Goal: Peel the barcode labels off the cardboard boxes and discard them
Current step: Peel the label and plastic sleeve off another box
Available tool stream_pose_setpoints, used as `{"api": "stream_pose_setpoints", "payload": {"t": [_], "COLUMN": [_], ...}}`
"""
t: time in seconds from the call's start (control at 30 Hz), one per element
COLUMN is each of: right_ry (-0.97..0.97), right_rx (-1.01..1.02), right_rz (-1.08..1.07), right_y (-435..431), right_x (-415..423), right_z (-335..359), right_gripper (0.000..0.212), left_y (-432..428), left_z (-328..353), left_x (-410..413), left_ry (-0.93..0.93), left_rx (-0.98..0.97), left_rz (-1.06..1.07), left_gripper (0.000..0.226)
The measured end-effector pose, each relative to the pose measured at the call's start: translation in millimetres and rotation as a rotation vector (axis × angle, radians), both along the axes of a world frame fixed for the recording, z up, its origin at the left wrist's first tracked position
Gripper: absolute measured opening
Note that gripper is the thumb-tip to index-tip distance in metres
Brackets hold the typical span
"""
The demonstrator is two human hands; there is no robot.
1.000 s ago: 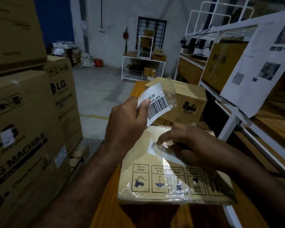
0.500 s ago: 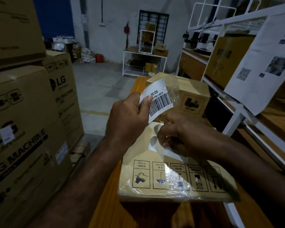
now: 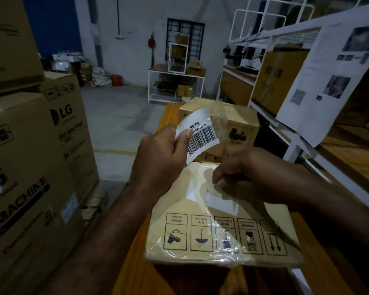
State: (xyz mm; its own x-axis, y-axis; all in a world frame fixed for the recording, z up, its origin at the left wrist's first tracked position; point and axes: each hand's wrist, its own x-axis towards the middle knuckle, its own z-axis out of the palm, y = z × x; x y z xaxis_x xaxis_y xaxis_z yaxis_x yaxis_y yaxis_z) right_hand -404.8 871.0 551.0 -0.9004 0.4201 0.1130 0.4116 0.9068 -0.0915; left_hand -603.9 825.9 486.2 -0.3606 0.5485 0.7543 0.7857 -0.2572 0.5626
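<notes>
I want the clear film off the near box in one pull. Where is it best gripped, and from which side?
Probably the lifted far edge of the clear film, where the right hand pinches it, coming from the far right. There it stands off the box; toward the near edge it lies crinkled flat over the handling symbols.

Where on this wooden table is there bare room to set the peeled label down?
Bare strip of wooden table along its left edge, beside the plastic-wrapped cardboard box, and a band on its near side. Crowded: between that box and the small brown cardboard box behind, where the left hand and right hand work.
</notes>
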Motion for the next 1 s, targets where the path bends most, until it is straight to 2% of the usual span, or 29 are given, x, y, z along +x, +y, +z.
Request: {"api": "stream_pose_setpoints", "payload": {"t": [0.1, 0.27, 0.4, 0.5, 0.6, 0.7, 0.87, 0.93, 1.0], "right_ry": [0.013, 0.001, -0.007, 0.1, 0.171, 0.176, 0.016, -0.035, -0.062], "right_rx": [0.165, 0.295, 0.355, 0.213, 0.107, 0.149, 0.328, 0.297, 0.247], "right_rz": [0.061, 0.132, 0.16, 0.168, 0.153, 0.135, 0.043, 0.026, 0.0], "right_y": [-9.0, -20.6, -20.4, -12.2, -5.3, -3.7, -1.3, -0.9, 1.5], "right_x": [0.4, -5.0, -19.9, -20.6, -17.2, -18.0, -25.8, -28.2, -27.5], "right_z": [-13.2, -19.5, -20.2, -25.6, -31.3, -36.2, -38.5, -36.3, -34.6], "right_gripper": [0.025, 0.033, 0.024, 0.015, 0.014, 0.014, 0.008, 0.003, 0.008], "left_y": [5.3, 22.2, 30.5, 33.9, 36.7, 39.8, 53.8, 58.0, 61.9], "left_z": [2.7, 6.2, 10.6, 15.9, 15.7, 14.1, 11.1, 9.5, 7.8], "left_x": [-4.7, -8.3, -8.5, -0.4, 9.9, 15.6, 15.0, 14.7, 15.3], "left_ry": [-0.01, -0.1, -0.201, -0.365, -0.486, -0.489, -0.381, -0.341, -0.32], "left_rx": [-0.014, -0.086, -0.165, -0.172, -0.084, -0.097, -0.131, -0.147, -0.158], "left_rz": [-0.116, -0.379, -0.524, -0.453, -0.27, -0.279, -0.315, -0.313, -0.314], "left_gripper": [0.032, 0.027, 0.019, 0.023, 0.031, 0.033, 0.036, 0.036, 0.037]}}
